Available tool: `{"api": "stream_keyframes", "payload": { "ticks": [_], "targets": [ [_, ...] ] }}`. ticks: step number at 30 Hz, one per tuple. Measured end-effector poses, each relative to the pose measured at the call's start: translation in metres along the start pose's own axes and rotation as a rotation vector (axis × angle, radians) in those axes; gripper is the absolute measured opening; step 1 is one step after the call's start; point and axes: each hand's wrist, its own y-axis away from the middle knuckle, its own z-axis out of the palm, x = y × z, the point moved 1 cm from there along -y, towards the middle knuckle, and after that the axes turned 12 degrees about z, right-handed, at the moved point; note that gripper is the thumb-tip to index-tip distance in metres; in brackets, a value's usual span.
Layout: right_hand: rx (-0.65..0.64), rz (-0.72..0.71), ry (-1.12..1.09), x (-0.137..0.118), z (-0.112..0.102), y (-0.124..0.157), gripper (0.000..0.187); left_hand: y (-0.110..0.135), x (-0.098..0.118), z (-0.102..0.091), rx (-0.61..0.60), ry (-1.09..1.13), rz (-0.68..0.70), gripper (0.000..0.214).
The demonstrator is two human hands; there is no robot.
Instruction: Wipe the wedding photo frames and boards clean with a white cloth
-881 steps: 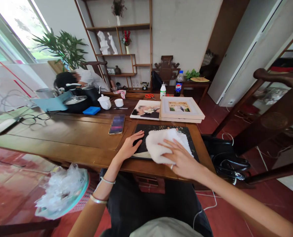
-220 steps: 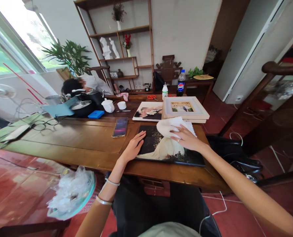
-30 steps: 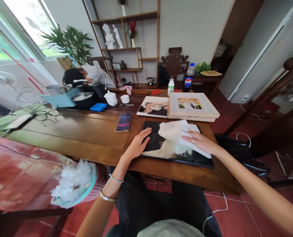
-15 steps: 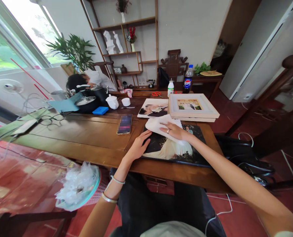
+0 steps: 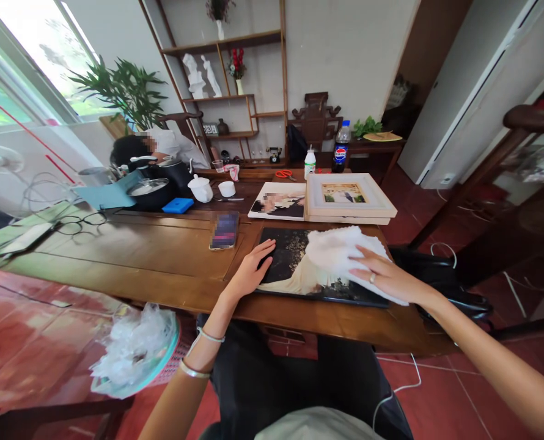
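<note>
A dark, glossy photo panel (image 5: 283, 244) with a pale gown pictured on it lies flat near the table's front edge. My left hand (image 5: 250, 269) rests at its left edge, fingers stretched out and holding nothing. Over the panel's right part spreads a white cloth (image 5: 334, 250), with one corner hanging past the panel's lower right. My right hand (image 5: 382, 275), a ring on one finger, presses on the cloth and keeps hold of it; the cloth covers much of the picture. Behind the panel lie a photo print (image 5: 279, 201) and a pale framed photo (image 5: 352, 198) stacked on another frame.
On the wooden table (image 5: 171, 247) are a phone (image 5: 224, 230), a blue box (image 5: 177, 205), a white teapot (image 5: 200, 189), red-handled scissors (image 5: 285, 175), a white bottle (image 5: 310, 162) and a cola bottle (image 5: 340, 146). A bag-filled basket (image 5: 175, 348) stands below. Another person (image 5: 175, 146) leans at the far side.
My right hand has swept the white cloth rightward across the panel, uncovering its left and middle part. My left hand stays at the left edge. The view has shifted slightly.
</note>
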Motion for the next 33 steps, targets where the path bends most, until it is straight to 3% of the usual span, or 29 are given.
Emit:
{"api": "stream_keyframes", "payload": {
  "ticks": [5,9,12,16,20,24,29,33],
  "targets": [
    [-0.219,-0.146,-0.027,-0.026,0.007,0.049,0.045,0.000,0.000,0.000,-0.007,0.011,0.000,0.039],
    [-0.302,-0.161,-0.092,-0.024,-0.004,0.033,0.047,0.000,0.001,0.000,-0.005,0.006,-0.003,0.039],
    [-0.228,-0.062,-0.187,-0.014,-0.016,-0.001,0.052,0.000,0.001,-0.001,-0.006,0.002,-0.004,0.039],
    [-0.118,-0.063,-0.284,-0.004,-0.025,-0.044,0.057,0.000,0.001,-0.001,-0.001,0.010,0.005,0.038],
    [0.037,-0.058,-0.162,0.003,-0.017,-0.061,0.060,0.001,0.001,-0.001,-0.001,0.024,0.005,0.038],
    [0.051,-0.137,-0.019,-0.005,0.001,-0.032,0.056,0.000,0.000,0.000,0.007,0.034,-0.004,0.038],
    [-0.205,-0.254,0.003,-0.035,0.008,0.032,0.043,0.000,0.001,0.000,0.007,0.029,-0.006,0.039],
    [-0.320,-0.258,-0.035,-0.038,-0.003,0.036,0.043,0.000,0.002,-0.001,0.006,0.030,0.003,0.038]
  ]
}}
